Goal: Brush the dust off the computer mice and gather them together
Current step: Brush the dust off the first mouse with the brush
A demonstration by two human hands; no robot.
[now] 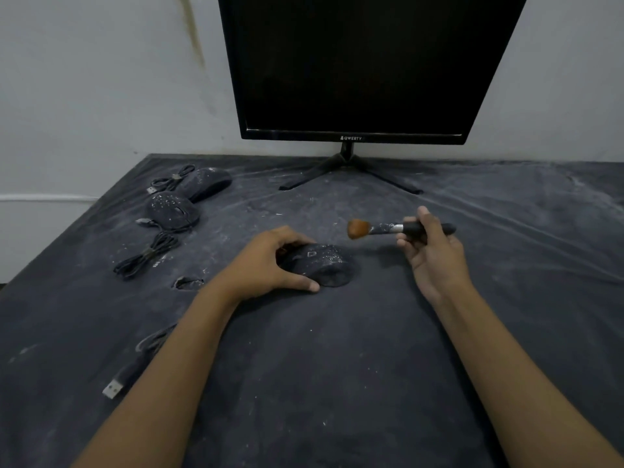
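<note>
- Your left hand (270, 261) cups the mouse (320, 265) from its left side: fingers curled over the far edge, thumb laid along the near edge. The mouse rests on the cloth (337, 366).
- Your right hand (429, 251) pinches the brush (388, 228) by its dark handle, fingertips closed on it. The bristles hang just above and to the right of the mouse, not touching it.
- The mouse sits near the middle of the table, its top shell speckled with pale dust.
- Handling (a judgement only): expect a light, rigid plastic shell, smooth enough to slide on the cloth under brush strokes. Hold it by the two flanks and leave the top and buttons uncovered for the bristles.
- A cable (155, 339) emerges beside your left forearm and ends in a USB plug (113, 389). It probably belongs to this mouse and would drag when you move it.
- The two other mice (174, 209) lie close together at the far left, with bundled leads (148, 255) beside them.
</note>
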